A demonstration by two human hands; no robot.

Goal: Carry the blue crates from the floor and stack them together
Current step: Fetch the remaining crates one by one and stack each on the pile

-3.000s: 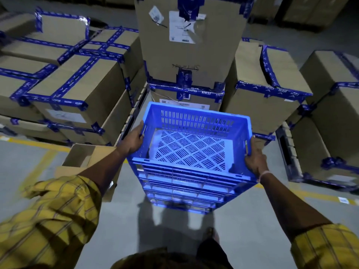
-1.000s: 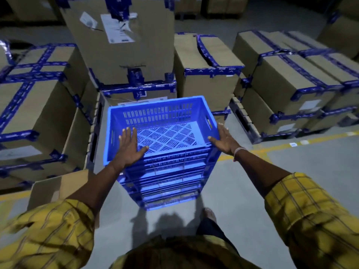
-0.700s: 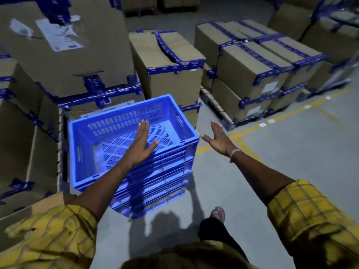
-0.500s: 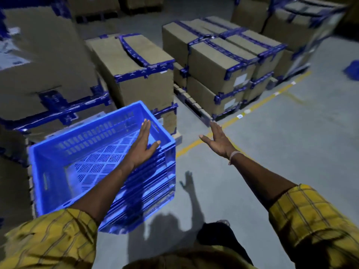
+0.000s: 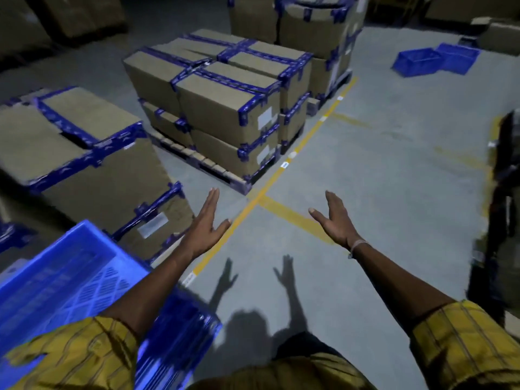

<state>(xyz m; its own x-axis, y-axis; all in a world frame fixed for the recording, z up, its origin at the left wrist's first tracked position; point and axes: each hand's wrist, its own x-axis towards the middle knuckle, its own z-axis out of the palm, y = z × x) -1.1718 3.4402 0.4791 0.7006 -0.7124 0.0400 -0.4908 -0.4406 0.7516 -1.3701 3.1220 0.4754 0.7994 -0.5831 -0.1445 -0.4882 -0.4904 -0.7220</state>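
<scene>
A stack of blue slatted crates (image 5: 70, 280) stands on the floor at my lower left, partly behind my left forearm. My left hand (image 5: 206, 226) hovers to the right of the stack, fingers spread, holding nothing. My right hand (image 5: 336, 220) is out in front over the bare floor, open and empty too. Two more blue crates (image 5: 434, 61) lie side by side on the floor far off at the upper right.
Taped cardboard boxes on a pallet (image 5: 222, 108) stand ahead, with a larger box (image 5: 76, 153) at the left beside the stack. Yellow floor lines (image 5: 281, 170) cross the grey concrete. A dark upright object (image 5: 503, 209) is at the right edge.
Both hands have come off the top crate of the stack. My view has swung right, so the stack has slid to the lower left and the far crates have come into sight.
</scene>
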